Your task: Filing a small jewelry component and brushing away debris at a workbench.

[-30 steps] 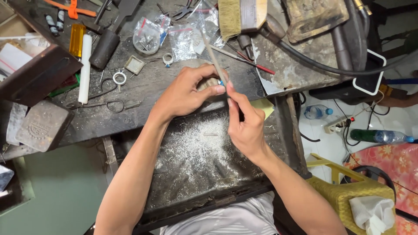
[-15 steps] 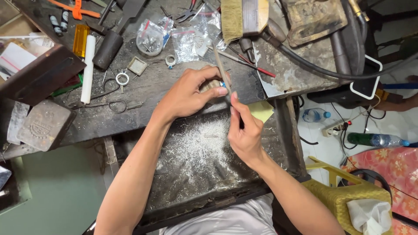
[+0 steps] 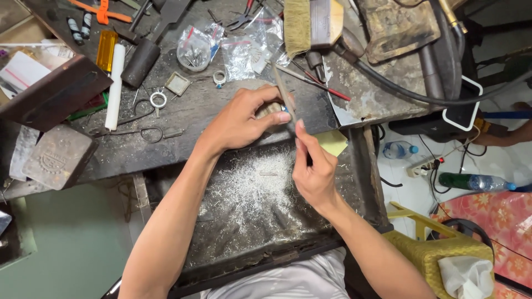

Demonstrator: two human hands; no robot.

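My left hand (image 3: 244, 119) presses a small metal piece with a blue stone (image 3: 284, 109) against a wooden peg at the bench edge. My right hand (image 3: 313, 166) grips a thin metal file (image 3: 283, 91) that slants up and away across the piece. Below both hands lies a dark tray (image 3: 221, 243) dusted with silvery metal filings (image 3: 257, 185).
The dark workbench (image 3: 194, 111) holds plastic bags of small parts (image 3: 194, 50), metal rings (image 3: 158, 99), a white rod (image 3: 113, 86), a yellow lighter (image 3: 106, 50), a brush (image 3: 299, 25) and hoses. A yellow woven stool (image 3: 438, 249) and bottles (image 3: 476, 181) are on the right.
My right hand has drawn back toward me along the file stroke, and the file now points more upright over the piece. My left hand holds its place.
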